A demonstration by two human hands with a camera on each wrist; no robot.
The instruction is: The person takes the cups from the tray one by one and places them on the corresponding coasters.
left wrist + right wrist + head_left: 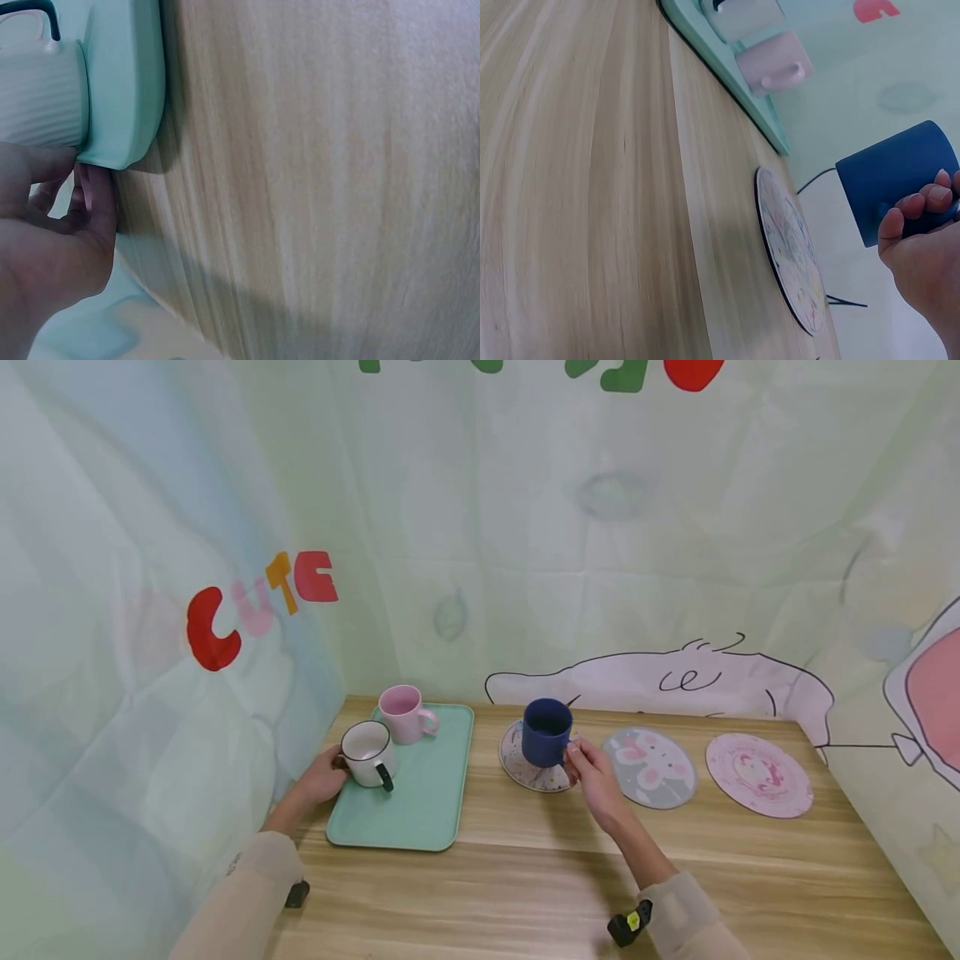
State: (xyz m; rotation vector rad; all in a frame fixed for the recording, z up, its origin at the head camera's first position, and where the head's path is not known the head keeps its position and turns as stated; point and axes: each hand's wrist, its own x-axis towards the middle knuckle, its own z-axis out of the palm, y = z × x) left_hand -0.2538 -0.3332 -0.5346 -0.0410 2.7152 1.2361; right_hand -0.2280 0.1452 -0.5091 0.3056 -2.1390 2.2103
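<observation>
My right hand (596, 781) grips a dark blue mug (547, 735) by its handle. The right wrist view shows this blue mug (896, 176) raised clear above a round patterned coaster (789, 251), the leftmost coaster (516, 770) in the head view. At the left edge of a mint green tray (420, 818), my left hand (324, 775) pinches the rim, thumb on top and fingers lower down. Right beside that hand stands a white mug (363, 758) with a dark rim and black handle, on the tray. A pink mug (403, 717) stands behind it.
Right of the blue mug lie a grey coaster with a rabbit face (649, 768) and a pink coaster (759, 777). All sit on a wood-grain table (525, 893). A printed cloth backdrop (465, 527) rises along the table's back and sides.
</observation>
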